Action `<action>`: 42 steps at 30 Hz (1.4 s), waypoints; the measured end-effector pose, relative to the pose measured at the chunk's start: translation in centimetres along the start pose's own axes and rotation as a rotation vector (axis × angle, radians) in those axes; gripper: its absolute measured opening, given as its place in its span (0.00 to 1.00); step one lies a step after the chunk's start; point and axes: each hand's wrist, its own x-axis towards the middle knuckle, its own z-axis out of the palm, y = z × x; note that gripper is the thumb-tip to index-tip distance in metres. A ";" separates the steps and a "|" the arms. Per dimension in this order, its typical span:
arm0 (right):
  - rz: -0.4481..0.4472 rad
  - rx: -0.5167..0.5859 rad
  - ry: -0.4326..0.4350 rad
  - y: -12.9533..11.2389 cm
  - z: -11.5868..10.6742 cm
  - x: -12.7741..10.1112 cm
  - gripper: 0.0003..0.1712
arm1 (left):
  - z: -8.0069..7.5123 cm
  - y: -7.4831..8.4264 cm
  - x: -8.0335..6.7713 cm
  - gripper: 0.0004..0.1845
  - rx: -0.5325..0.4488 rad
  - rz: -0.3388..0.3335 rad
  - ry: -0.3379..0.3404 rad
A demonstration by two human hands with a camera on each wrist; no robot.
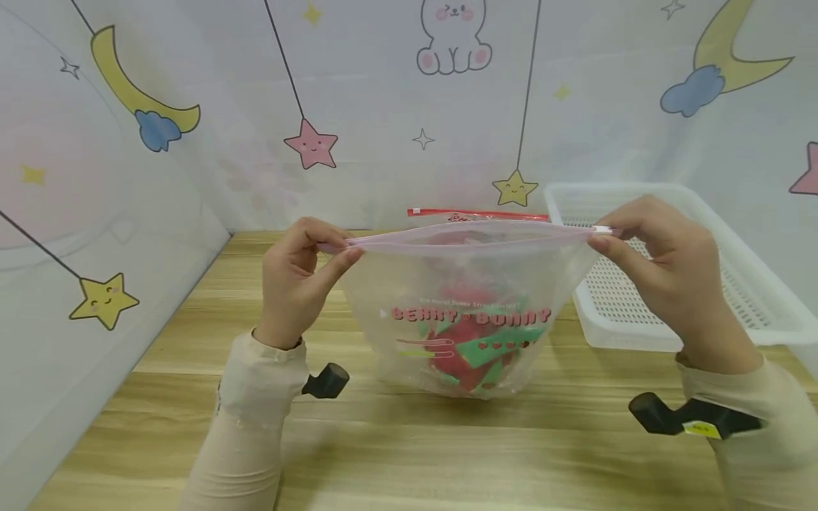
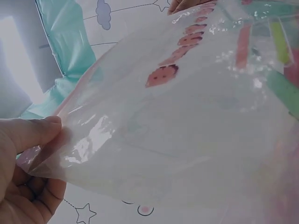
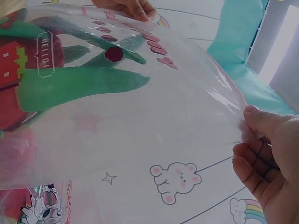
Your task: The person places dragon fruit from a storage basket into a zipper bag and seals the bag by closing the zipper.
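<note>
A clear zip bag [image 1: 396, 284] with a pink slider strip stands upright over the table, printed "BERRY BUNNY". My left hand [image 1: 294, 284] pinches its top left corner between thumb and fingers. At the opposite corner, my right hand [image 1: 671, 277] pinches the strip's end beside the white slider [image 1: 601, 230]. Between the hands, the two pink edges of the mouth stand apart. Low inside the bag lie red and green things [image 1: 463, 355], their kind unclear through the plastic. In the right wrist view, a long green piece [image 3: 79, 88] shows through.
Behind the zip bag, a second bag with a red zip strip [image 1: 479, 213] is partly hidden. A white perforated plastic basket [image 1: 645, 336] stands on the right, beneath my right hand. The wood-grain table [image 1: 172, 397] meets a printed cloth wall [image 1: 371, 85] at the back and left.
</note>
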 end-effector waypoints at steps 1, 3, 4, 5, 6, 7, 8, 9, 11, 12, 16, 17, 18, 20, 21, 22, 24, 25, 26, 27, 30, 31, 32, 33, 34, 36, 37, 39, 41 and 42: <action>0.005 0.013 0.004 0.0 0.0 0.0 0.25 | 0.0 -0.1 0.0 0.22 -0.001 0.002 0.004; 0.019 0.049 0.004 0.1 0.1 0.1 0.20 | 0.0 -0.2 0.0 0.22 0.002 0.001 0.009; 0.027 0.056 -0.002 0.1 0.1 0.0 0.18 | 0.0 -0.4 0.0 0.21 0.006 -0.003 0.009; 0.035 0.052 -0.015 0.1 0.2 0.0 0.16 | 0.0 -0.5 -0.1 0.19 0.011 -0.010 0.007; 0.042 0.048 -0.024 0.2 0.2 0.0 0.13 | 0.0 -0.7 -0.1 0.18 0.024 -0.019 0.004; 0.047 0.042 -0.031 0.2 0.3 -0.1 0.11 | 0.1 -0.8 -0.2 0.16 0.041 -0.032 0.001; 0.056 0.029 -0.042 0.2 0.4 -0.1 0.10 | 0.1 -1.0 -0.2 0.14 0.058 -0.044 -0.002; 0.062 0.008 -0.052 0.2 0.5 -0.2 0.10 | 0.1 -1.2 -0.2 0.12 0.076 -0.057 -0.004; 0.068 -0.034 -0.059 0.3 0.6 -0.3 0.11 | 0.1 -1.5 -0.2 0.09 0.107 -0.077 -0.006; 0.073 -0.040 -0.057 0.3 0.7 -0.3 0.12 | 0.1 -1.7 -0.2 0.09 0.123 -0.085 -0.007; 0.081 -0.047 -0.069 0.4 0.7 -0.4 0.12 | 0.0 -1.9 -0.1 0.09 0.184 -0.097 -0.015; 0.080 -0.044 -0.080 0.5 0.6 -0.4 0.12 | 0.0 -1.9 0.0 0.10 0.208 -0.098 -0.021; 0.076 -0.041 -0.090 0.5 0.5 -0.4 0.11 | -0.1 -1.9 0.0 0.11 0.241 -0.097 -0.028; 0.067 -0.031 -0.108 0.6 0.4 -0.4 0.10 | -0.1 -1.8 0.1 0.12 0.309 -0.092 -0.043; 0.066 -0.026 -0.118 0.6 0.3 -0.4 0.10 | -0.1 -1.7 0.2 0.12 0.342 -0.089 -0.051; 0.062 -0.023 -0.125 0.5 0.3 -0.4 0.11 | -0.1 -1.6 0.3 0.13 0.371 -0.085 -0.059; 0.059 -0.039 -0.134 0.4 0.3 -0.2 0.11 | -0.1 -1.4 0.4 0.13 0.420 -0.078 -0.072; 0.057 -0.050 -0.137 0.3 0.3 -0.2 0.12 | -0.1 -1.3 0.4 0.13 0.436 -0.076 -0.079; 0.055 -0.063 -0.141 0.3 0.3 -0.1 0.13 | 0.0 -1.2 0.4 0.13 0.448 -0.072 -0.085; 0.049 -0.079 -0.143 0.2 0.4 -0.1 0.13 | 0.0 -1.1 0.5 0.13 0.456 -0.069 -0.092; 0.033 -0.098 -0.140 0.0 0.6 0.0 0.14 | 0.1 -0.9 0.6 0.13 0.470 -0.063 -0.108; 0.028 -0.096 -0.139 0.0 0.7 0.1 0.14 | 0.1 -0.8 0.6 0.13 0.472 -0.062 -0.113; 0.031 -0.084 -0.140 0.0 0.8 0.1 0.14 | 0.1 -0.8 0.6 0.12 0.475 -0.061 -0.117; 0.033 -0.072 -0.140 0.0 0.9 0.1 0.14 | 0.0 -0.8 0.7 0.12 0.476 -0.059 -0.121; 0.039 -0.061 -0.139 0.0 1.0 0.0 0.14 | 0.0 -0.8 0.7 0.12 0.479 -0.057 -0.125; 0.049 -0.043 -0.141 0.0 1.1 0.0 0.13 | 0.0 -0.7 0.8 0.12 0.486 -0.046 -0.137; 0.051 -0.047 -0.143 -0.1 1.1 -0.1 0.11 | 0.0 -0.7 0.8 0.12 0.489 -0.039 -0.141; 0.052 -0.052 -0.136 -0.1 1.2 -0.1 0.09 | 0.0 -0.7 0.9 0.11 0.502 -0.022 -0.153; 0.045 -0.056 -0.127 -0.1 1.2 -0.1 0.07 | 0.0 -0.7 1.1 0.11 0.517 -0.002 -0.160; 0.036 -0.048 -0.121 0.0 1.3 -0.1 0.08 | 0.0 -0.7 1.2 0.11 0.519 0.009 -0.162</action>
